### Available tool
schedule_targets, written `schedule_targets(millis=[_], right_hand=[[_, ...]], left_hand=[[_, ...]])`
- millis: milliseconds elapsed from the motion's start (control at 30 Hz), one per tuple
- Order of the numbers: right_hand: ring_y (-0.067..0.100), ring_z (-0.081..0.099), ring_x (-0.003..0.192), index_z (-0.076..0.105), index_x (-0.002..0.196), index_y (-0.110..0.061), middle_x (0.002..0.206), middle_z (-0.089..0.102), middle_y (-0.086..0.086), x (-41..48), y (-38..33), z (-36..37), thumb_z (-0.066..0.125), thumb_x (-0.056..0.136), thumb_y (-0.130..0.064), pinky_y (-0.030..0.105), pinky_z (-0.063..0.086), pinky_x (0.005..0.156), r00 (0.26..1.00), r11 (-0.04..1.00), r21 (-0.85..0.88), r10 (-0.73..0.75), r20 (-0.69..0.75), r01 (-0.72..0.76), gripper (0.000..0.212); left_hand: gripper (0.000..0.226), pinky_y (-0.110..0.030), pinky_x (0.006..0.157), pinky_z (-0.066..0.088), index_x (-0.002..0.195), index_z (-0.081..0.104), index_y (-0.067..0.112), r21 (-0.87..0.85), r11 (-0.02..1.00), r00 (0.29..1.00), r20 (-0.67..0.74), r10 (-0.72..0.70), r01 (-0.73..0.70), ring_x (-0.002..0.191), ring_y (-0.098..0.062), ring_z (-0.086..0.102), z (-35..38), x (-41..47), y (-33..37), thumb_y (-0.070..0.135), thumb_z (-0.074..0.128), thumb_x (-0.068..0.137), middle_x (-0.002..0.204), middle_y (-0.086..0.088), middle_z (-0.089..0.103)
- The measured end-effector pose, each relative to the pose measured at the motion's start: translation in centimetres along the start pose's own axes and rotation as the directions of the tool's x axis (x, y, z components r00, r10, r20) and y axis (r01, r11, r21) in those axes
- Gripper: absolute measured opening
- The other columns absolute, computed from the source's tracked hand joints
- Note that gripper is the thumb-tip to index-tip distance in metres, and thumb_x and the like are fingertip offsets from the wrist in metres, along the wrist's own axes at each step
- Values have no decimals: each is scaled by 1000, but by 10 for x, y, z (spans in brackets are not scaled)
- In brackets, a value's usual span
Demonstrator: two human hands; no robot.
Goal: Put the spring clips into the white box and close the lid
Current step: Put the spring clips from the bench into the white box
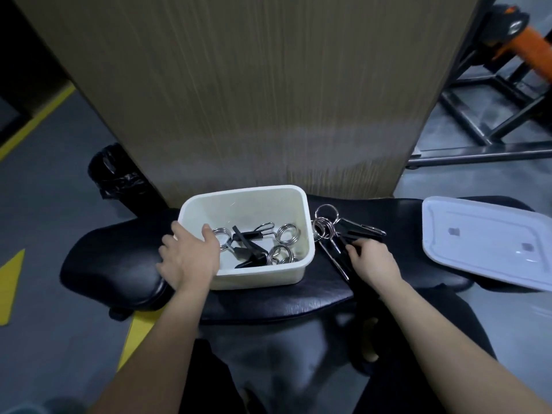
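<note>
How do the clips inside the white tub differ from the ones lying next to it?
The clips in the white box lie loose, untouched; the clips beside it rest on the black padded bench, with the right hand closing on their handles. The left hand grips the box's rim. Both sets share chrome coils and black handles.

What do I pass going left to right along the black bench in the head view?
Left hand on the box rim → white box → loose spring clips → right hand → lid.
</note>
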State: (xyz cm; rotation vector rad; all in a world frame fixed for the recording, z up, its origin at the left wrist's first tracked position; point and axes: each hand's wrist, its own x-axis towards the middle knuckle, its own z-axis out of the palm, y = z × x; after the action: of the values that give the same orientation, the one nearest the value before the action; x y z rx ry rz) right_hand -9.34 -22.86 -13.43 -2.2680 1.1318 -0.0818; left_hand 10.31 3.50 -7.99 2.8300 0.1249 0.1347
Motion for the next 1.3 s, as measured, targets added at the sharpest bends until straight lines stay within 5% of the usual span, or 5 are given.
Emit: schedule_targets(millis=[233, 567, 767, 900, 1300], right_hand=[[35, 64, 81, 70, 76, 0, 77, 68, 16, 12, -1, 7, 56, 96, -45, 32, 40, 67, 994, 987, 153, 42, 97, -57, 51], [47, 63, 96, 70, 97, -4, 97, 71, 24, -14, -9, 7, 54, 98, -20, 43, 47, 78, 991, 998, 11, -64, -114, 65, 22], [39, 69, 84, 69, 97, -10, 83, 74, 15, -16, -11, 10, 50, 100, -24, 41, 54, 75, 959, 969, 233, -9, -283, 78, 23], [10, 76, 81, 70, 103, -8, 81, 77, 3, -12, -14, 1, 52, 101, -17, 33, 58, 84, 945, 782, 604, 62, -321, 154, 20], [32, 76, 91, 71, 92, -7, 89, 74, 24, -27, -37, -8, 59, 98, -2, 33, 62, 80, 993, 357, 926, -33, -115, 119, 15]], left_hand=[[71, -53, 95, 39, 145, 33, 10, 31, 1000, 1000, 20, 0, 0, 122, -41, 47, -1, -2, 0, 59, 35, 93, 136, -22, 49], [69, -54, 95, 38, 146, 33, 10, -1, 1000, 999, 41, 4, -4, 123, -41, 46, -6, -6, -1, 56, 35, 95, 136, -23, 49], [68, -54, 95, 38, 146, 32, 10, -8, 1000, 1000, 24, 10, -10, 124, -42, 45, -3, -6, -4, 56, 36, 96, 136, -24, 48], [68, -54, 94, 39, 145, 33, 9, -1, 1000, 1000, 24, 7, -7, 122, -42, 46, -2, -4, -2, 56, 37, 96, 135, -24, 49], [78, -50, 93, 42, 151, 21, 9, 47, 999, 996, 87, 5, -9, 123, -38, 43, -5, -3, 1, 62, 30, 95, 138, -21, 43]])
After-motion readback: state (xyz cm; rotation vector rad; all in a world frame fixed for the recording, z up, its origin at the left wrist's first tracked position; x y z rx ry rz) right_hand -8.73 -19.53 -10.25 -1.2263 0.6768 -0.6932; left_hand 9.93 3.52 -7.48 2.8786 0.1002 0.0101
